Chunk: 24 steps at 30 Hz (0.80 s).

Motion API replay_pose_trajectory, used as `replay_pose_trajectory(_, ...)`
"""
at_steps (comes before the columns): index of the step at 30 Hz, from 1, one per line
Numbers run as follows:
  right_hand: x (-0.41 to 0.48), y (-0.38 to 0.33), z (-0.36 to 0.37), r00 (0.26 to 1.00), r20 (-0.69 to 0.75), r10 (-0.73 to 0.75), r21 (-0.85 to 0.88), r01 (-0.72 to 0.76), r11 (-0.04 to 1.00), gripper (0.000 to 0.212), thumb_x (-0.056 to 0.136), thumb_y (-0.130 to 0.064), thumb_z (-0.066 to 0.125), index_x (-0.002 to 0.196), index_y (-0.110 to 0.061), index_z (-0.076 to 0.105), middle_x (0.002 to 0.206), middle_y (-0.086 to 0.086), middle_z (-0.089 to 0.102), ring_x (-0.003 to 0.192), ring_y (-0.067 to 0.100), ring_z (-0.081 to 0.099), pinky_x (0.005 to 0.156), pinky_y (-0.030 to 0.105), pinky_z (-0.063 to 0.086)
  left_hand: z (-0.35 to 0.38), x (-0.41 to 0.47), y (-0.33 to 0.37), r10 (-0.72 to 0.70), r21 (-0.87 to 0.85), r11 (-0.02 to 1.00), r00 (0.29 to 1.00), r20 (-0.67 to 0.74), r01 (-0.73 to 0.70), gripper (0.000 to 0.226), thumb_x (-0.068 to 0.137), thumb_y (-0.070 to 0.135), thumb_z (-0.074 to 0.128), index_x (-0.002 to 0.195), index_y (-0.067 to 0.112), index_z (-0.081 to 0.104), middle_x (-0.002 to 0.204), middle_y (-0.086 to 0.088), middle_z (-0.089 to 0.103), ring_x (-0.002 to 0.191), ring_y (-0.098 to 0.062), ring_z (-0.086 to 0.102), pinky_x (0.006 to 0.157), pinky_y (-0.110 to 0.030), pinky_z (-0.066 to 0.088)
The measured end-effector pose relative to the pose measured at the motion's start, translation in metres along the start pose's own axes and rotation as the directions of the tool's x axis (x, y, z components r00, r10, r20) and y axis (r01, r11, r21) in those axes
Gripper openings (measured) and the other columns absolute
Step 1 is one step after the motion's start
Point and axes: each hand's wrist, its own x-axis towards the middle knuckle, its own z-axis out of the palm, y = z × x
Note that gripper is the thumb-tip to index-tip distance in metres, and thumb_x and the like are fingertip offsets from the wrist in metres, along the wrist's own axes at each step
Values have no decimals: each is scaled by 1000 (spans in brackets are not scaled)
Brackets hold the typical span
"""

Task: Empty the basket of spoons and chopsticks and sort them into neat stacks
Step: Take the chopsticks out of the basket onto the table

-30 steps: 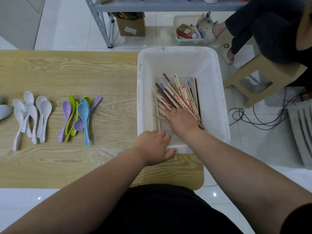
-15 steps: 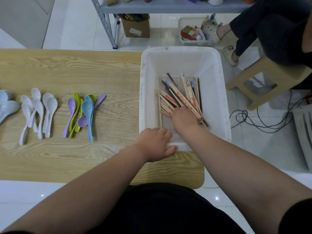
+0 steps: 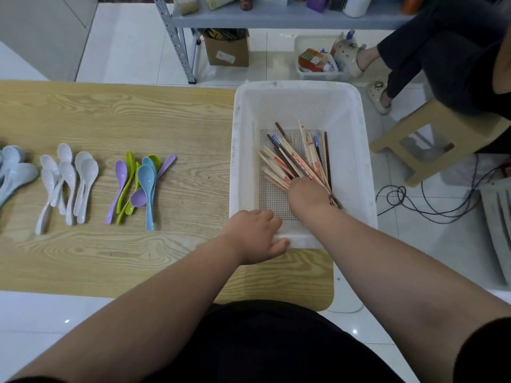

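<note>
Meanwhile, at the right end of a wood-grain worktop [image 3: 110, 111], a person leans over a white perforated basket [image 3: 304, 91] whose right side juts past the worktop's edge. The left hand [image 3: 254, 236] grips the basket's near rim, thumb outside and fingers hooked over the edge. The right hand [image 3: 309, 193] is down inside, back to the camera, its fingers curled out of sight round the near ends of a bundle of chopsticks [image 3: 293, 158].

The chopsticks lie on the basket floor with their long axes running away from the person. They are gathered under the right hand and fan out toward the far wall, the leftmost leaning far-left. Most are pale wood with red printing, too small to read; a few are dark brown and some have blue tips.

Left of the basket, the coloured spoons [image 3: 138, 186] in purple, green and blue lie in a loose stack, handles toward the person and bowls away. One purple spoon is reversed, its handle slanting far-right. Farther left, the white spoons [image 3: 69, 183] point the same way, and pale blue spoons [image 3: 13, 172] sit at the frame's edge.

On the floor beyond, a cardboard box [image 3: 226, 49] carries a white label, illegible from here. Another person sits on a low stool [image 3: 431, 139] to the right.
</note>
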Motion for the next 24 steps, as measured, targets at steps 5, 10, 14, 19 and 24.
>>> replay_pose_trajectory(5,-4,6,-4,999,8,41,173,-42,984,28,100,-9,42,122,-3,58,123,20,61,111,37,61,80,39,46,1,0,-1,6,-12,1000,1000,-8,-6,59,95,63,23,115,17,54,110,-4,57,95,-24,58,69,-33,33)
replay_pose_trajectory(10,-19,11,8,999,51,-20,124,13,992,28,96,-5,41,123,-2,48,123,22,60,114,39,60,89,44,50,0,0,1,7,-5,1000,1000,-2,-7,57,96,62,25,115,16,53,110,-4,57,97,-25,58,70,-34,32)
replay_pose_trajectory(14,-19,5,4,995,96,19,157,-34,987,32,96,-4,48,128,-2,50,124,19,64,114,37,63,89,42,51,1,0,0,-5,14,1000,1000,-9,5,61,93,63,21,116,17,53,111,-4,57,99,-26,59,70,-34,32)
replay_pose_trajectory(19,-18,9,-3,986,151,70,214,-102,972,35,95,-1,49,128,-4,58,129,17,60,118,35,60,91,39,50,-1,0,2,-17,19,1000,1000,10,17,56,97,62,26,118,17,52,113,-3,55,99,-25,58,74,-35,38)
replay_pose_trajectory(24,-29,16,-14,994,56,99,423,-113,899,30,100,-11,44,128,-5,55,128,17,57,114,38,61,84,38,47,-8,1,5,-144,-309,940,989,19,143,39,100,53,41,114,22,58,113,2,58,103,-22,59,81,-34,45)
